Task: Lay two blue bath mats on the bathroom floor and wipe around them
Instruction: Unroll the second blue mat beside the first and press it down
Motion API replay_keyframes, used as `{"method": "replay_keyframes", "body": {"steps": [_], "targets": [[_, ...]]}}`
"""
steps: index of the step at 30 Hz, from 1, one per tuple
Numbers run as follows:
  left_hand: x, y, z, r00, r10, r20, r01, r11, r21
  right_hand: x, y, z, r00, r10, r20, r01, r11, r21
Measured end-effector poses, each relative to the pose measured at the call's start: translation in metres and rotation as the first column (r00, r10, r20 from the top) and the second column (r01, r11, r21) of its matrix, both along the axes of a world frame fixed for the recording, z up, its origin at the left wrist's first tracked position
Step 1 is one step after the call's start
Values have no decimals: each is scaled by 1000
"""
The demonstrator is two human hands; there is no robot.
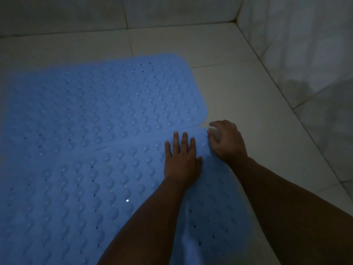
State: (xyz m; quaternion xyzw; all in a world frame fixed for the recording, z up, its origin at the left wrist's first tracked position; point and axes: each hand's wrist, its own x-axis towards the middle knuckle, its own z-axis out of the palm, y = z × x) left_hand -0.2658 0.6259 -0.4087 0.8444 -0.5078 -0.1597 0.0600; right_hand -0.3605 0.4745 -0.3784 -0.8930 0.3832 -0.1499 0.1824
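Two blue mats lie side by side on the tiled floor [238, 96], the far mat [99, 100] meeting the near mat [76, 188]. Your left hand [181, 159] presses flat, fingers straight, on the near mat; your right hand [227, 142] curls round its corner.

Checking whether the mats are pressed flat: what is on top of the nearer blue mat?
The left hand lies flat on the nearer mat; the right hand curls at its far corner. Both forearms hide the mat beneath them.
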Motion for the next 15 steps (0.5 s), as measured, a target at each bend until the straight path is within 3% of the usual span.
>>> {"method": "replay_keyframes", "body": {"steps": [6,15], "targets": [[-13,0,-22,990,40,134,-25,993,-115,6,-24,-27,992,122,36,-113,975,-190],[-14,0,-21,992,18,127,-6,995,-98,2,-27,-33,995,98,-12,-98,992,-77]]}}
